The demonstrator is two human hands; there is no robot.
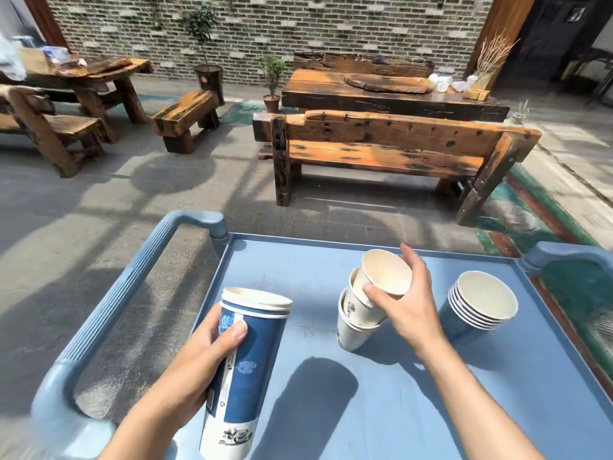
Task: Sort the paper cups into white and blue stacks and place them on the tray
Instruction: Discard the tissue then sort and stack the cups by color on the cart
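My right hand [406,303] grips a white cup [386,272] by its rim, thumb on the near edge and fingers wrapped round the far side. The cup is tilted, its mouth turned toward me, and it sits at the top of a leaning white stack [356,313] of three or so nested cups. The bottom cup of that stack rests on the blue tray [298,270]; the upper ones slant to the right, not seated square.

My left hand [212,356] is closed round a tall mixed stack [243,366], thumb pressed flat on the front just below the rims. The outside shows a dark blue cup over a white one with a printed picture near the base, and several white rims crowd the top. I hold this stack upright with a slight lean, above the tray's near left part.

To the right of my right hand, a blue stack [477,308] of about five nested cups stands on the tray, tilted slightly toward me, apart from the white ones.

The tray has raised edges and a ribbed blue handle [109,300] along its left side. Beyond it, on grey paving, stands a worn wooden bench [391,151] with a heavy wooden table [381,94] behind it, and a brick wall [282,31] at the back.
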